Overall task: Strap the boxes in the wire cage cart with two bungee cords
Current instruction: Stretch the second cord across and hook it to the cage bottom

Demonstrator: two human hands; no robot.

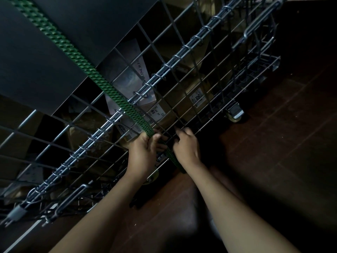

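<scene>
A green bungee cord (87,70) runs from the upper left, over a dark box (36,57), down the wire cage cart's side panel (182,50) to my hands. My left hand (145,152) is closed around the cord low on the panel. My right hand (186,145) sits just right of it, fingers pinched at the cord and a cage wire; the cord's loose end (175,161) hangs between my wrists. Cardboard boxes (184,92) with labels show through the mesh. The cord's hook is hidden.
A caster wheel (235,114) sits under the cart's base at the right. Dark brown wooden floor (273,161) spreads to the right and below. Another latch bar (71,199) sits on the cage frame at the lower left. The scene is dim.
</scene>
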